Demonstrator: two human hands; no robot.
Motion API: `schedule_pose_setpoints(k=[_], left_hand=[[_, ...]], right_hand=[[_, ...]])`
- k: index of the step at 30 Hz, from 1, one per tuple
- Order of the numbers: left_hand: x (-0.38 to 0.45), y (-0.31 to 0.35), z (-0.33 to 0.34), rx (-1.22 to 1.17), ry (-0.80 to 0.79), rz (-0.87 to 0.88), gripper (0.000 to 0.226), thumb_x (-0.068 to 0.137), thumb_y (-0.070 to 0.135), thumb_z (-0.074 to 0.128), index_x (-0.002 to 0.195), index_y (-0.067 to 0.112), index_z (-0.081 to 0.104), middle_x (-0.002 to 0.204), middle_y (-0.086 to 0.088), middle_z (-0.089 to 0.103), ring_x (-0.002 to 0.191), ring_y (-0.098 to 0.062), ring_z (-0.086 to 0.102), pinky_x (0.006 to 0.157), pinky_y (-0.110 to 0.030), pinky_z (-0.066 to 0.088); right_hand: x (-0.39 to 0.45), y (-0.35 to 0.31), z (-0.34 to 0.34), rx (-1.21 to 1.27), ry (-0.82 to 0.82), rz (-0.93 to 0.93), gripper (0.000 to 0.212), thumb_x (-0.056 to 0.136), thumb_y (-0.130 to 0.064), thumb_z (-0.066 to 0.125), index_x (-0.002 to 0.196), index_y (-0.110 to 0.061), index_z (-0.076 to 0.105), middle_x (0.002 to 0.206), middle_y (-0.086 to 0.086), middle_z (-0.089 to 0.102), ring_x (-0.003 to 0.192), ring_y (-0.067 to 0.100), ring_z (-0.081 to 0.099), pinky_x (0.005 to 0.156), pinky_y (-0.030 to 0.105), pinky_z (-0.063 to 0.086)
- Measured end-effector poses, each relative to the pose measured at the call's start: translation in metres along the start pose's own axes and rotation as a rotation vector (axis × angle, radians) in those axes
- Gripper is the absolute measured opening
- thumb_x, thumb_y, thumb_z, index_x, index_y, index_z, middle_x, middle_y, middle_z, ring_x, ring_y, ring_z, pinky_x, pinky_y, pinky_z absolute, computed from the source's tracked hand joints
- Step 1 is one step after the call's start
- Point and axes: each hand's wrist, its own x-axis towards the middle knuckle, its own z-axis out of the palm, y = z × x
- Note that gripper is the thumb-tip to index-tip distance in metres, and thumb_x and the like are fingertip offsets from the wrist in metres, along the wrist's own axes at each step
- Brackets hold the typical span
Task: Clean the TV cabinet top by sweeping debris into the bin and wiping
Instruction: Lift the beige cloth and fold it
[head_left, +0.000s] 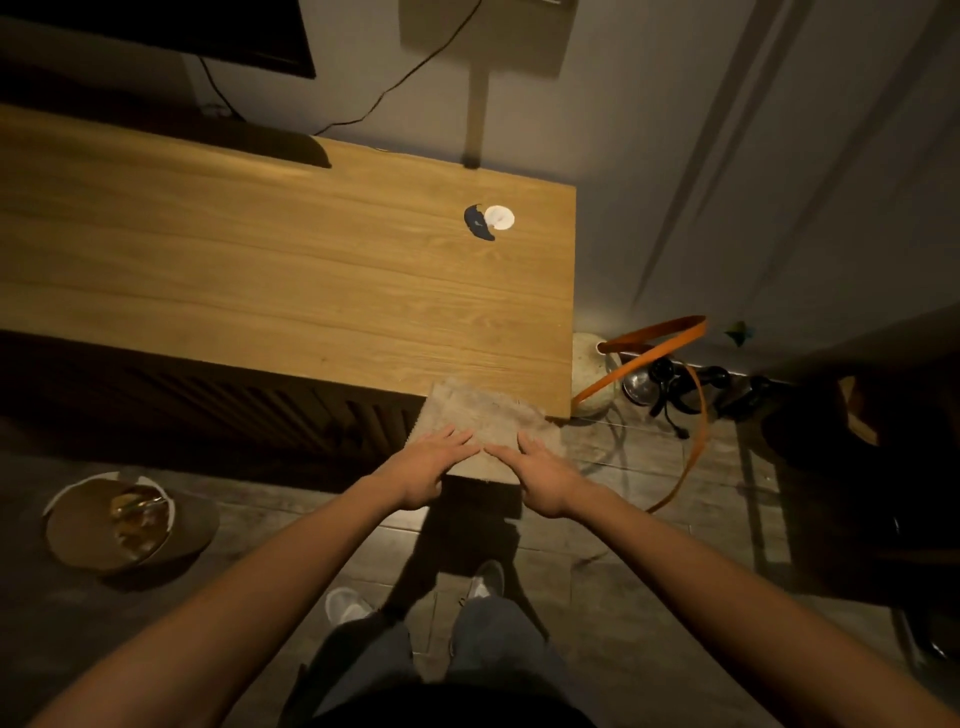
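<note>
We cannot see the near part of the cloth (483, 415), because our hands cover it. It hangs partly over the front edge of the TV cabinet top (260, 270), near the right corner. Our left hand (423, 467) and right hand (540, 480) both lie flat on the cloth, fingers straight, fingertips almost meeting. The TV (171, 31) is cut off at the top. On the wood, farther back, a dark scrap (477, 223) touches a small white round thing (500, 216); we cannot tell what they are. The bin (111, 522) stands on the dim floor (597, 597) to the left. An orange strap (649, 348) curls by the wall (727, 156).
</note>
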Motion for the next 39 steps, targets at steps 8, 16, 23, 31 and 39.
schedule_pose_setpoints(k=[8, 16, 23, 31, 39], left_hand=[[-0.046, -0.036, -0.029, -0.318, 0.124, -0.158, 0.039, 0.093, 0.005, 0.055, 0.126, 0.024, 0.068, 0.125, 0.001, 0.069, 0.122, -0.016, 0.059, 0.106, -0.039, 0.046], [-0.142, -0.11, -0.041, -0.552, 0.387, -0.376, 0.036, 0.087, 0.009, 0.071, 0.119, 0.023, 0.072, 0.11, 0.005, 0.073, 0.101, -0.005, 0.065, 0.092, -0.03, 0.055], [-0.224, -0.171, -0.07, -0.642, 0.619, -0.483, 0.027, 0.076, 0.02, 0.084, 0.102, 0.022, 0.079, 0.093, 0.011, 0.077, 0.092, -0.002, 0.07, 0.088, -0.029, 0.057], [-0.303, -0.224, -0.092, -0.67, 0.754, -0.483, 0.027, 0.077, 0.02, 0.083, 0.103, 0.027, 0.078, 0.092, 0.013, 0.078, 0.093, 0.003, 0.07, 0.087, -0.024, 0.058], [-0.371, -0.266, -0.111, -0.637, 0.857, -0.515, 0.025, 0.081, 0.018, 0.079, 0.105, 0.023, 0.078, 0.098, 0.012, 0.077, 0.095, 0.003, 0.069, 0.087, -0.023, 0.057]], right_hand=[[0.015, -0.046, -0.041, 0.121, -0.161, -0.08, 0.043, 0.098, -0.007, 0.056, 0.138, -0.024, 0.06, 0.134, 0.006, 0.065, 0.128, 0.023, 0.056, 0.109, 0.041, 0.044], [0.044, -0.106, -0.071, 0.137, -0.159, -0.275, 0.026, 0.102, -0.018, 0.057, 0.127, -0.017, 0.062, 0.127, 0.005, 0.065, 0.119, 0.021, 0.058, 0.104, 0.037, 0.044], [0.067, -0.184, -0.108, 0.166, -0.052, -0.447, 0.028, 0.104, -0.03, 0.056, 0.116, -0.008, 0.069, 0.103, 0.019, 0.072, 0.087, 0.029, 0.064, 0.077, 0.038, 0.049], [0.086, -0.278, -0.137, 0.14, -0.08, -0.54, 0.033, 0.106, -0.031, 0.05, 0.119, -0.007, 0.067, 0.109, 0.019, 0.071, 0.098, 0.033, 0.066, 0.083, 0.041, 0.051], [0.114, -0.363, -0.153, 0.092, -0.097, -0.624, 0.031, 0.106, -0.035, 0.049, 0.118, -0.012, 0.067, 0.11, 0.006, 0.07, 0.092, 0.014, 0.063, 0.076, 0.025, 0.05]])
